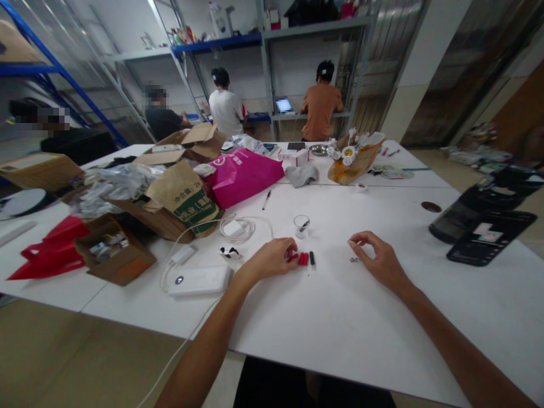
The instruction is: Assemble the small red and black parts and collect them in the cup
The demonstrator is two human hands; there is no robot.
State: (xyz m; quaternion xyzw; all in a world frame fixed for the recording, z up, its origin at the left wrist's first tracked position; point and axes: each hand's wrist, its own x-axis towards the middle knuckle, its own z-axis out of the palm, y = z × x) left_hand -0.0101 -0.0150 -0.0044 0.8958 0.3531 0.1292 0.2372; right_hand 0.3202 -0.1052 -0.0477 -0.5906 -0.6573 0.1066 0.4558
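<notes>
Just this side of the clear round cup (301,225), the left hand (272,258) pinches a ribbed red piece (302,259) on the smooth white table (340,328). Right of the cup, the right hand (378,259) has thumb and forefinger closed together above a tiny metal bit (353,260); a nudge could likely flick it away.

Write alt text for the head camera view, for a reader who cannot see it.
On a white table, the left hand touches small red parts, and the right hand pinches thumb and forefinger above a tiny metal piece. A clear cup, power bank, pink bag and cardboard boxes lie beyond.
</notes>
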